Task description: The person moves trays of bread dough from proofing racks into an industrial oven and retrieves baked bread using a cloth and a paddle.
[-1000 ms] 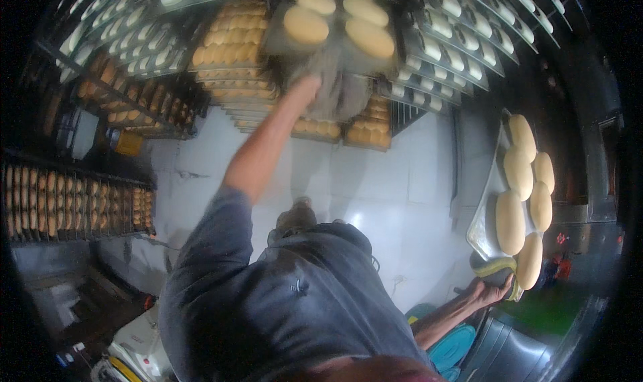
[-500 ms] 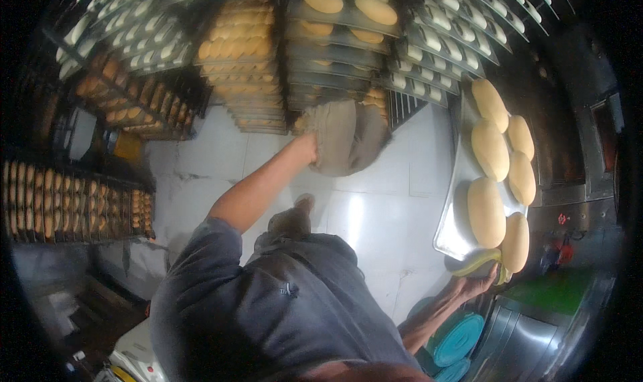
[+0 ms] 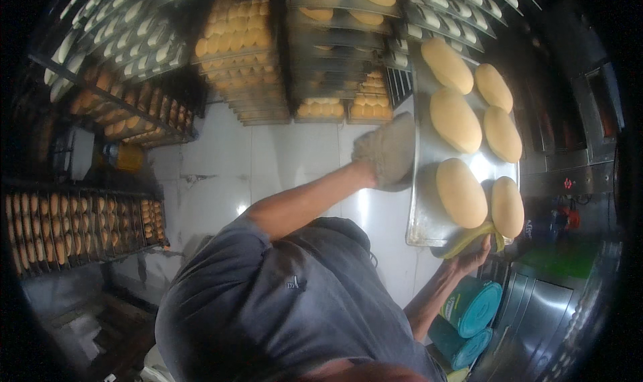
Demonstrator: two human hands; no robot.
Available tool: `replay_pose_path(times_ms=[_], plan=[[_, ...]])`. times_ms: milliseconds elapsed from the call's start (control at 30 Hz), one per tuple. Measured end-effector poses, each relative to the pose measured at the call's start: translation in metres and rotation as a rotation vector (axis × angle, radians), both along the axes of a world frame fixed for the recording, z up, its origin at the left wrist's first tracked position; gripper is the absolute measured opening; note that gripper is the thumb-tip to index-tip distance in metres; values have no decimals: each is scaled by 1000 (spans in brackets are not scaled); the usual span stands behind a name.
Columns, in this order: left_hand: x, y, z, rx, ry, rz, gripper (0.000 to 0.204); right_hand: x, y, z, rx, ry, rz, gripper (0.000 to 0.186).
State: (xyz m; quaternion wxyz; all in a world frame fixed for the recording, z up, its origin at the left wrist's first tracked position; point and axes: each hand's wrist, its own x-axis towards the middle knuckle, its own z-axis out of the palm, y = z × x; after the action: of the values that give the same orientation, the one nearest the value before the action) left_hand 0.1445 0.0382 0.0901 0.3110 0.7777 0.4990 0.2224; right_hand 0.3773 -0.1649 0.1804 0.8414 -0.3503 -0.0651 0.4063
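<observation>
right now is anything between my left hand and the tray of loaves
Yes: the grey-brown cloth held in the left hand lies between it and the left edge of the tray. No other obstacle shows there; whether cloth and tray touch is unclear.

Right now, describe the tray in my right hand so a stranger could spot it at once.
Start at the pale floor in mid-view and go right, to a silvery tray bearing six pale loaves. Your right hand grips its lower end through a yellow-green cloth. Unlike the racked trays beyond, it is held out in the open.
</observation>
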Motion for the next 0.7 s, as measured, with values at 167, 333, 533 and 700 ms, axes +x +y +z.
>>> replay_pose_path(times_ms=[167,333,533,700], plan=[[27,-44,-42,-214,-20,-153,38,-3,-36,-33,-96,27,15,34],[24,-80,-136,-731,-89,-197,37,8,-72,-97,-259,68,-54,36],[21,-66,-276,-1309,-455,152,36,22,-55,-229,-314,252,-13,43],[30,-6,-383,-1461,-731,324,35,42,5,-355,-336,319,43,41]])
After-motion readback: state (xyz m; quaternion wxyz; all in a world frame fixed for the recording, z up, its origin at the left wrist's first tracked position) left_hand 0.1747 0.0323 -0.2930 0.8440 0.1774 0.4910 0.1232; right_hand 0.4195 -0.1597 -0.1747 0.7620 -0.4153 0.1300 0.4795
